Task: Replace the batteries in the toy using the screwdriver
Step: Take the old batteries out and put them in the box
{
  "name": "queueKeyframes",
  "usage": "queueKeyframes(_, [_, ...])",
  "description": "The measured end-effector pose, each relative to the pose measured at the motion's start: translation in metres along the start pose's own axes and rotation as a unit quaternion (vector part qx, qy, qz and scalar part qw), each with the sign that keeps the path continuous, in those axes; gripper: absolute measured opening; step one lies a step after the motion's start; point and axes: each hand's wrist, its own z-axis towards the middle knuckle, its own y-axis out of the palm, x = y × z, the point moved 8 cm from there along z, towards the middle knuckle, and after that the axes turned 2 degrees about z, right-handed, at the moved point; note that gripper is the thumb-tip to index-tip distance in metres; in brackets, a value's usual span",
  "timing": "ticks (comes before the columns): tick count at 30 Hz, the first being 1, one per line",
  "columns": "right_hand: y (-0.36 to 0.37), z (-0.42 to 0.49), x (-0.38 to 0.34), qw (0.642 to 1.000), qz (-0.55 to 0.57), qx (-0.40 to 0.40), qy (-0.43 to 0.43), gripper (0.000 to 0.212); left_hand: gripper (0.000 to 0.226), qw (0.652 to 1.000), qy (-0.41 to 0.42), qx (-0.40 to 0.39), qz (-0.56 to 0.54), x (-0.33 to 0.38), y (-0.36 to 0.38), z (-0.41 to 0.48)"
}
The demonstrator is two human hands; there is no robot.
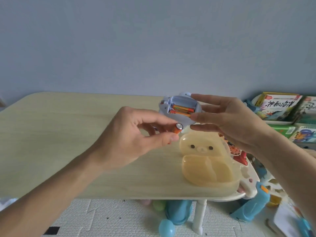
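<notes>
My right hand [229, 120] holds a pale blue-grey toy [176, 104] above the table, underside up, with its battery compartment uncovered. Two orange batteries [183, 110] lie inside the compartment. My left hand [136, 134] pinches a third orange battery [228, 129] between thumb and fingers, just below and left of the toy, its silver end facing me. A dark object [153, 127] shows between my left fingers on the table; I cannot tell whether it is the screwdriver.
A translucent yellow bear-shaped box [206, 161] rests on the light wooden table [51, 134] near its right edge. Picture books [280, 106] are stacked at the right. Toys and plastic balls [166, 228] lie on the foam floor mat below.
</notes>
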Motion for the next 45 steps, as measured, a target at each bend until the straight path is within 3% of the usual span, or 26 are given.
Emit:
queueKeyframes(7, [-0.033, -0.016, 0.02, 1.0, 0.001, 0.019, 0.005, 0.058, 0.023, 0.962, 0.043, -0.137, 0.234, -0.014, 0.107, 0.005])
queueKeyframes(13, [-0.034, -0.018, 0.025, 1.0, -0.002, -0.004, 0.001, 0.058, 0.025, 0.952, 0.041, -0.115, 0.279, -0.017, 0.107, 0.009])
queueKeyframes(17, [-0.031, -0.015, 0.024, 1.0, 0.007, -0.016, -0.01, 0.059, 0.023, 0.97, 0.014, -0.037, 0.241, -0.009, 0.064, 0.007])
queueKeyframes(21, [-0.012, -0.011, 0.024, 0.999, 0.006, -0.051, -0.015, 0.057, 0.048, 0.976, -0.021, 0.079, 0.204, -0.016, -0.019, 0.0])
queueKeyframes(25, [0.031, -0.009, 0.028, 0.993, 0.013, -0.117, -0.007, 0.057, 0.094, 0.984, -0.105, -0.005, 0.146, -0.05, -0.036, -0.013])
queueKeyframes(29, [0.07, -0.012, 0.033, 0.986, 0.016, -0.166, 0.0, 0.053, 0.087, 0.986, -0.146, -0.078, 0.021, -0.067, -0.02, -0.031])
queueKeyframes(32, [0.082, -0.014, 0.042, 0.985, 0.026, -0.17, 0.024, 0.05, 0.083, 0.98, -0.173, -0.084, -0.045, -0.081, -0.019, -0.044])
queueKeyframes(35, [0.088, -0.013, 0.045, 0.981, -0.097, -0.168, -0.006, 0.055, 0.081, 0.975, -0.199, -0.085, -0.052, -0.089, -0.024, -0.053])
queueKeyframes(38, [0.092, -0.016, 0.026, 0.937, -0.292, -0.15, -0.122, 0.056, 0.082, 0.971, -0.218, -0.088, -0.046, -0.093, -0.026, -0.056])
queueKeyframes(40, [0.104, -0.024, 0.012, 0.883, -0.383, -0.175, -0.206, 0.053, 0.08, 0.97, -0.221, -0.093, -0.043, -0.091, -0.026, -0.056])
queueKeyframes(42, [0.118, -0.031, 0.012, 0.836, -0.447, -0.22, -0.231, 0.053, 0.077, 0.97, -0.221, -0.1, -0.036, -0.089, -0.025, -0.056])
queueKeyframes(45, [0.128, -0.032, 0.013, 0.799, -0.497, -0.247, -0.23, 0.05, 0.078, 0.968, -0.226, -0.106, -0.021, -0.086, -0.025, -0.055])
